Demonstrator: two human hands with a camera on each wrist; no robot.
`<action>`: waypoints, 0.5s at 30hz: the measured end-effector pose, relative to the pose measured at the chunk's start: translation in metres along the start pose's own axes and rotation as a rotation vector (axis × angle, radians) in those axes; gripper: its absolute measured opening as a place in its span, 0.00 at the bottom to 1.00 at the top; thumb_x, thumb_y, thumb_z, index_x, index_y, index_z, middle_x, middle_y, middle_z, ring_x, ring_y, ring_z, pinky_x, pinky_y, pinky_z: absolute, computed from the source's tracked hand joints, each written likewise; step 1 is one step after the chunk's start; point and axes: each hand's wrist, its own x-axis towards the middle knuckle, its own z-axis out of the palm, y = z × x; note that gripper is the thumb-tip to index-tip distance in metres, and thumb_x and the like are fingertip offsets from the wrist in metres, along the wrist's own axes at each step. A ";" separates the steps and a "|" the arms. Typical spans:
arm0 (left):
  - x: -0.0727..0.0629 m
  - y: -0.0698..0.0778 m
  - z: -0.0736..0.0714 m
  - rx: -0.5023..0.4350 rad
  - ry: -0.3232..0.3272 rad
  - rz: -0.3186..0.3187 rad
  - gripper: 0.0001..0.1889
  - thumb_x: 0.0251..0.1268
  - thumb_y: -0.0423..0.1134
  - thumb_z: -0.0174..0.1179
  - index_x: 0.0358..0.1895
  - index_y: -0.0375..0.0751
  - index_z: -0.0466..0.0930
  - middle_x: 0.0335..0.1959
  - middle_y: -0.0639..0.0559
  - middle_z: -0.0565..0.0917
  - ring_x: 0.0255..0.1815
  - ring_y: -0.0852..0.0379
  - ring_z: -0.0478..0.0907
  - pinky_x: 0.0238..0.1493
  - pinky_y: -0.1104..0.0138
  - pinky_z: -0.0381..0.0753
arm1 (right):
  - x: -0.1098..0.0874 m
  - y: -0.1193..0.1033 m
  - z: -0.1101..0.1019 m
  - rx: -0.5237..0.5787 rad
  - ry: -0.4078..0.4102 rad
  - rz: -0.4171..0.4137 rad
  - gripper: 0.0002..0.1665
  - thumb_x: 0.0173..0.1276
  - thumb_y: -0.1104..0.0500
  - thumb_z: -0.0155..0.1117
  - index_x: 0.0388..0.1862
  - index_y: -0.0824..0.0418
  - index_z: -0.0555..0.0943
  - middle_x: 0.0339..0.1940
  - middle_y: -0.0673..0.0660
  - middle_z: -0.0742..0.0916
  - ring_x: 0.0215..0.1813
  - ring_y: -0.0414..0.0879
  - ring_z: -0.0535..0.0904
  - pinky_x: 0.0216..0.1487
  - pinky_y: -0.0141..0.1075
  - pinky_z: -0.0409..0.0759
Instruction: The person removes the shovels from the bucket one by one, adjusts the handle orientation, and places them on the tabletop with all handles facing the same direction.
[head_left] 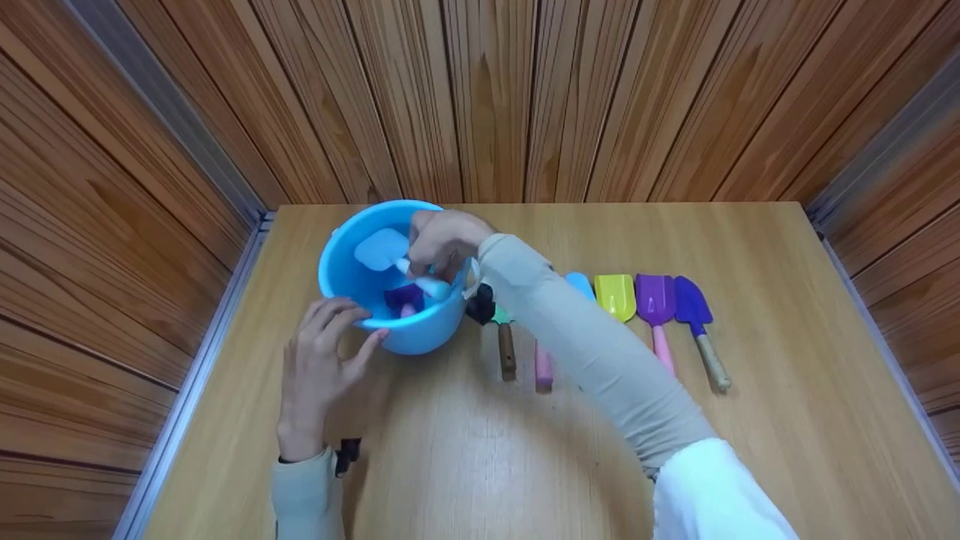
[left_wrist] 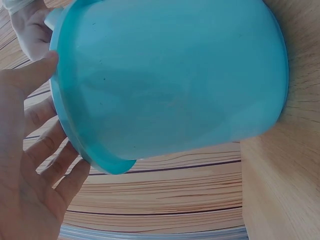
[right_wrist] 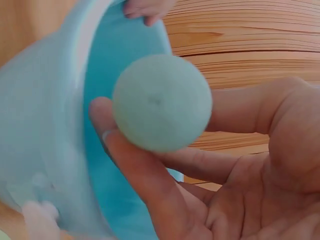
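A light-blue toy shovel (head_left: 381,249) hangs tilted over the mouth of the blue bucket (head_left: 420,334). My right hand (head_left: 444,238) grips its handle; the rounded handle end (right_wrist: 162,102) faces the camera in the right wrist view, with fingers and thumb around it. Inside the bucket lies a purple shovel (head_left: 401,298) with a pink handle, partly in shadow. My left hand (head_left: 322,364) holds the bucket's near left rim, fingertips over the edge and thumb along the front. The left wrist view shows this hand (left_wrist: 35,190) at the rim, against the bucket's side (left_wrist: 175,80).
Right of the bucket, a row of toy shovels lies on the table: a green one with a brown handle (head_left: 507,352), a pink handle (head_left: 544,367), a yellow shovel (head_left: 616,296), a purple one (head_left: 655,298) and a dark-blue trowel (head_left: 691,301). My right forearm covers part of the row.
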 end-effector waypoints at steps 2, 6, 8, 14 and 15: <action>0.000 0.000 -0.001 0.006 -0.002 -0.006 0.20 0.64 0.51 0.77 0.52 0.44 0.90 0.53 0.47 0.90 0.60 0.50 0.83 0.59 0.46 0.89 | -0.005 0.003 -0.004 0.015 -0.015 -0.026 0.13 0.77 0.56 0.70 0.54 0.60 0.84 0.53 0.59 0.88 0.51 0.53 0.91 0.53 0.47 0.92; 0.000 0.000 -0.001 0.015 -0.003 -0.009 0.20 0.64 0.51 0.78 0.53 0.44 0.90 0.53 0.47 0.90 0.60 0.50 0.83 0.57 0.46 0.89 | -0.012 0.011 -0.011 0.056 -0.038 -0.074 0.10 0.76 0.57 0.71 0.50 0.61 0.87 0.51 0.60 0.89 0.51 0.53 0.92 0.52 0.48 0.92; 0.000 0.000 0.000 0.011 -0.005 -0.010 0.20 0.63 0.51 0.78 0.53 0.44 0.90 0.53 0.47 0.90 0.60 0.50 0.83 0.57 0.45 0.90 | -0.015 0.017 -0.014 0.074 -0.032 -0.075 0.13 0.75 0.57 0.72 0.53 0.60 0.86 0.53 0.60 0.89 0.52 0.54 0.91 0.53 0.49 0.92; 0.000 0.000 0.001 0.000 -0.003 -0.004 0.19 0.63 0.50 0.78 0.52 0.44 0.90 0.53 0.47 0.89 0.60 0.50 0.83 0.58 0.45 0.89 | -0.031 0.041 -0.017 0.173 0.018 -0.090 0.22 0.75 0.58 0.72 0.64 0.61 0.81 0.56 0.63 0.87 0.49 0.55 0.92 0.49 0.46 0.93; 0.000 0.000 0.001 -0.003 0.000 0.000 0.19 0.63 0.49 0.78 0.52 0.44 0.90 0.53 0.47 0.89 0.61 0.50 0.83 0.57 0.45 0.89 | -0.035 0.046 -0.017 0.193 0.028 -0.105 0.22 0.76 0.59 0.72 0.65 0.62 0.81 0.55 0.63 0.87 0.48 0.55 0.92 0.48 0.45 0.93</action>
